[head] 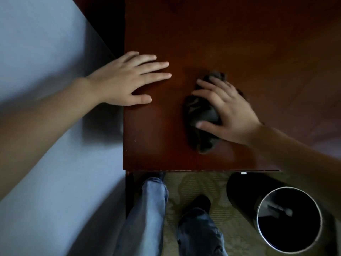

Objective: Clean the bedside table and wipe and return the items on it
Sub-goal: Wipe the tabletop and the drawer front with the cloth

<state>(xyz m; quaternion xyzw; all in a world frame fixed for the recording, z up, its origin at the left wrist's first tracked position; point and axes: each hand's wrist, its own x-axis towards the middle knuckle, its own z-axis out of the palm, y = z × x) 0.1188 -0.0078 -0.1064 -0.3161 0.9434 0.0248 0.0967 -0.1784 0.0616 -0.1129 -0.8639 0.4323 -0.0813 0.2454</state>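
The bedside table (239, 43) has a dark reddish-brown wooden top, seen from above. A crumpled dark grey cloth (200, 124) lies on its near middle. My right hand (227, 111) presses down on the cloth, fingers spread over it and thumb curled along its near side. My left hand (129, 80) rests flat on the table's left edge with its fingers apart and nothing in it. No other items show on the tabletop.
A bed with a pale blue sheet (42, 89) runs along the table's left side. A black round bin (287, 218) with a metal rim stands on the patterned carpet (201, 183) at the lower right. My legs in jeans (147, 209) stand before the table.
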